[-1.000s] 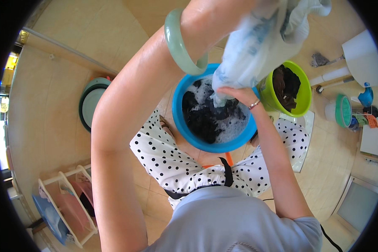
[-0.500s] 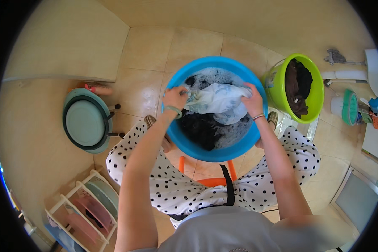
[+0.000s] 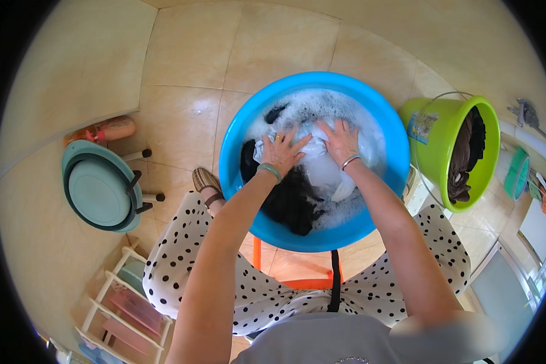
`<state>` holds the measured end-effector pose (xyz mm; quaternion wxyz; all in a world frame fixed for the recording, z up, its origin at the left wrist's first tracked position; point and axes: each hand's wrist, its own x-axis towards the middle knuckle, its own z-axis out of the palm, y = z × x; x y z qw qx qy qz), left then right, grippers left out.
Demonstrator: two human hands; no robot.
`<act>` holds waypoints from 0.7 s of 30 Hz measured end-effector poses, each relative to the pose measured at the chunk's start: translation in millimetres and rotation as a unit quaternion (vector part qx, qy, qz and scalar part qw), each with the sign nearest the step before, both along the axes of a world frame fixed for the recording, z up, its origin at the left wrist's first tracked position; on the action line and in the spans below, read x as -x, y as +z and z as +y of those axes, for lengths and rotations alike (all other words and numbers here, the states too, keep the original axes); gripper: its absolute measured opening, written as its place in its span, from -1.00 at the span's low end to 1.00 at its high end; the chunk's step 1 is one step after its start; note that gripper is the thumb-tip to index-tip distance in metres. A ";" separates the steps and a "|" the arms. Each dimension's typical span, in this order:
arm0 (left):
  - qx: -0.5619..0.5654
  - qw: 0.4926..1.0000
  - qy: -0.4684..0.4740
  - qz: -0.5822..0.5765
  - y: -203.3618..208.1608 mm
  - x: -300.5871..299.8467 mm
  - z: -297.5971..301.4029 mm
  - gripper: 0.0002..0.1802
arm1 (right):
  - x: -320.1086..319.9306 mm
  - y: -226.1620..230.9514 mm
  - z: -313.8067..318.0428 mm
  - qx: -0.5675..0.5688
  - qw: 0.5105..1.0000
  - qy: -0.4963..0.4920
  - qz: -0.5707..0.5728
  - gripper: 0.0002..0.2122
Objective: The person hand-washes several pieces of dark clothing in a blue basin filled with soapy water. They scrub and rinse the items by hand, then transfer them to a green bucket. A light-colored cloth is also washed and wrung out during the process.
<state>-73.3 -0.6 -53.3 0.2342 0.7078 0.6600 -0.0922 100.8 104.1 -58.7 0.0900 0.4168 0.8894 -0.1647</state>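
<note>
A round blue tub [image 3: 391,130] of sudsy water stands on the floor between my knees. My left hand [image 3: 280,153] lies spread on a wet white garment [image 3: 318,167] in the suds, a green bangle on its wrist. To its right, my right hand [image 3: 342,142] also presses on the white cloth with fingers apart, a silver bracelet on the wrist. Neither hand grips anything. Black clothing [image 3: 291,200] floats at the near left of the tub, and a small dark bit of cloth [image 3: 275,113] shows through foam at the far side. Part of the white garment is hidden under water.
At right, a lime-green bucket [image 3: 428,121] holds dark clothes [image 3: 464,164]. Green folding basins [image 3: 100,191] lean at left beside a pink bottle [image 3: 116,128]. A white rack [image 3: 106,309] stands lower left. An orange stool frame [image 3: 306,283] is under me.
Both hands have lowered the white garment from its stretched hold into the suds and let go, their fingers now spread flat on it. The whole view has shifted slightly.
</note>
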 end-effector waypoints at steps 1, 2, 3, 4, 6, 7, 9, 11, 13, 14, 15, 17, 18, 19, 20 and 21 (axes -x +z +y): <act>0.001 1.000 0.006 -0.005 -13.4 2.0 -5.3 -0.41 | 4.8 -7.7 -1.1 0.015 1.000 -0.005 -0.015 -0.58; 0.024 0.999 0.017 -0.036 -15.2 -1.8 2.6 -0.42 | -2.4 -22.2 2.0 0.052 0.997 -0.002 -0.061 -0.62; 0.047 0.998 0.015 -0.041 -20.5 -2.9 5.9 -0.43 | -6.9 -36.0 5.8 0.089 0.991 0.005 -0.103 -0.66; 0.070 0.996 0.011 -0.046 -25.7 -4.2 9.2 -0.43 | -12.5 -49.2 10.3 0.126 0.981 0.011 -0.144 -0.68; 0.150 0.988 0.033 -0.023 -47.3 -6.8 8.3 -0.45 | -7.5 -61.0 23.2 0.246 0.928 0.053 -0.276 -0.67; 0.204 0.977 0.057 0.003 -62.2 -7.7 9.2 -0.46 | -4.8 -62.1 27.8 0.303 0.888 0.076 -0.337 -0.66; 0.301 0.946 0.106 0.052 -90.2 -3.3 5.1 -0.48 | -6.6 -44.9 17.9 0.227 0.935 0.101 -0.255 -0.64; 0.353 0.927 0.103 0.070 -103.8 -3.4 11.0 -0.50 | -5.0 -26.2 26.0 0.224 0.951 0.091 -0.190 -0.60; 0.390 0.916 0.068 0.063 -104.7 -0.1 21.6 -0.53 | 8.3 -2.1 44.7 0.295 0.943 0.058 -0.141 -0.57; 0.407 0.910 0.054 0.060 -100.2 2.9 20.4 -0.54 | 17.8 12.3 50.9 0.328 0.937 0.047 -0.114 -0.55; 0.418 0.907 0.023 0.052 -97.6 2.2 29.4 -0.55 | 21.9 25.5 58.6 0.358 0.929 0.028 -0.088 -0.53; 0.427 0.903 -0.016 0.033 -85.5 3.2 33.8 -0.57 | 22.1 37.9 63.3 0.341 0.939 -0.025 -0.051 -0.54; 0.412 0.911 -0.013 0.021 -80.6 3.2 34.0 -0.57 | 17.4 35.0 62.2 0.292 0.954 -0.060 -0.041 -0.55; 0.382 0.924 0.002 0.006 -74.7 2.5 31.6 -0.57 | 13.0 30.9 59.0 0.243 0.965 -0.093 -0.030 -0.56; 0.263 0.955 0.132 -0.046 -76.8 -3.4 10.9 -0.65 | 12.1 27.0 52.9 0.196 0.973 -0.119 -0.016 -0.57; 0.158 0.974 0.158 -0.029 -69.9 -11.2 1.0 -0.64 | 9.1 27.2 48.3 0.148 0.977 -0.152 -0.004 -0.56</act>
